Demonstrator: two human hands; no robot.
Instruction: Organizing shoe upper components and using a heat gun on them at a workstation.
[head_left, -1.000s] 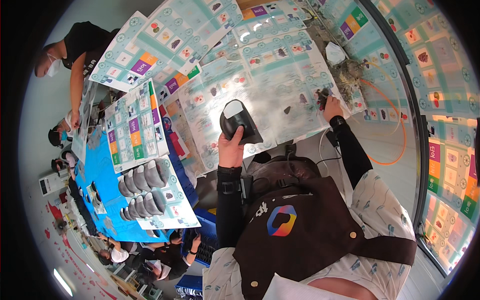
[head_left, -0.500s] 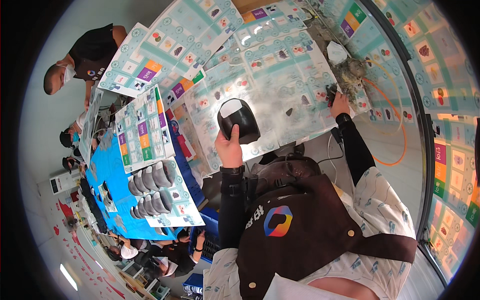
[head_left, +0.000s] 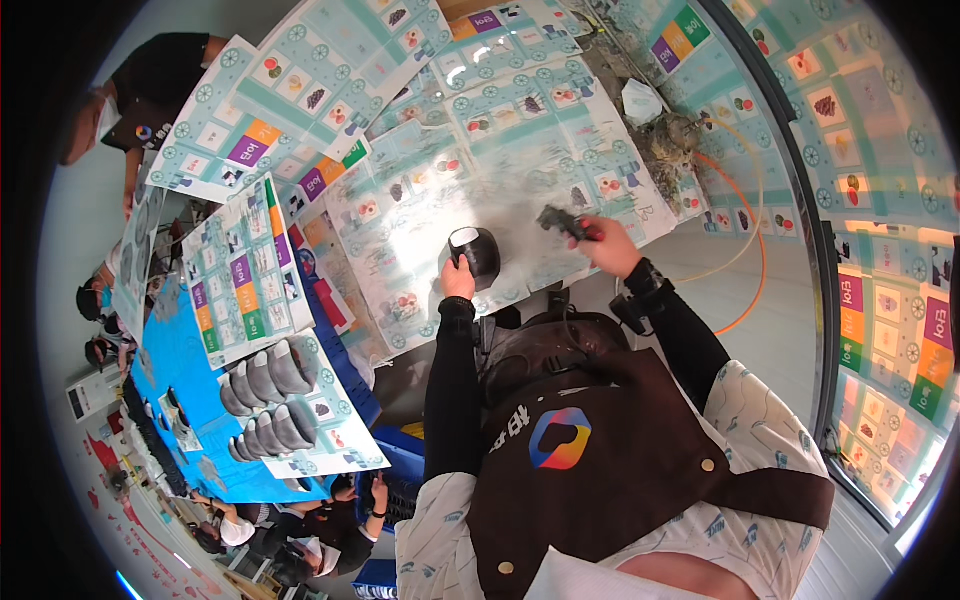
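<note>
My left hand [head_left: 458, 280] grips a black, glossy, curved shell-like piece [head_left: 484, 264] by its near left edge, thumb on its face. The piece has a white patch at its top and is held over the near part of the printed board [head_left: 400, 285]. To the right, my right hand [head_left: 612, 248] is closed round a dark spray-gun-like tool [head_left: 560, 220] with a red part by the fingers. The tool's front points left toward the black piece, with a gap between them. Motion blurs the tool a little.
Two rows of nested grey shell pieces [head_left: 268, 382] lie on a board at the left, by a blue-covered table [head_left: 165, 345]. An orange hose [head_left: 763, 270] loops at the right. A crumpled white object [head_left: 641, 102] sits at the back right. Other people work at the left.
My right hand has come left from the board's right edge, bringing the tool near the black piece. My left hand has turned the piece, which now appears narrower. The whole view has shifted.
</note>
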